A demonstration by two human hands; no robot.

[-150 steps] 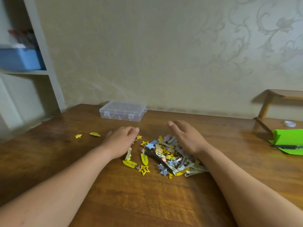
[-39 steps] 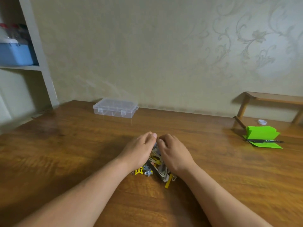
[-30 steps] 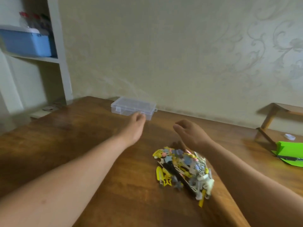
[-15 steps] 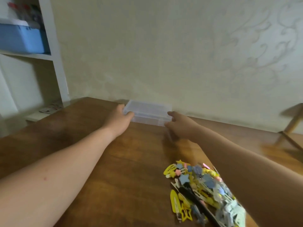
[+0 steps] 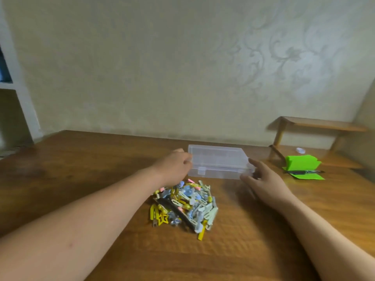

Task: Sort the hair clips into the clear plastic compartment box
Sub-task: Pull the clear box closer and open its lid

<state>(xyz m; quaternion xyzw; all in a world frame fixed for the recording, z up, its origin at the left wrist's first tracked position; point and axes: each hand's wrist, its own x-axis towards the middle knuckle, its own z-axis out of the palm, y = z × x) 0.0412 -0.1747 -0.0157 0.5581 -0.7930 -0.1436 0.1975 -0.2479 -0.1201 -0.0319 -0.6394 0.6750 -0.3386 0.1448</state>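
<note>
On the wooden table (image 5: 81, 159), the left hand (image 5: 174, 167) curls its fingers round the left end of the clear plastic compartment box (image 5: 219, 163). The box lies closed, just beyond the heap of hair clips (image 5: 184, 205). The right hand (image 5: 261, 182) lies at the box's right end with its fingers loosely spread, thumb and forefinger touching its near right corner. Further right a pen (image 5: 304, 171) lies across green paper (image 5: 302, 164).

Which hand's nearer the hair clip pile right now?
Left. The left hand is at the far edge of the hair clip pile; the right hand sits off to its right, by the clear box.
</note>
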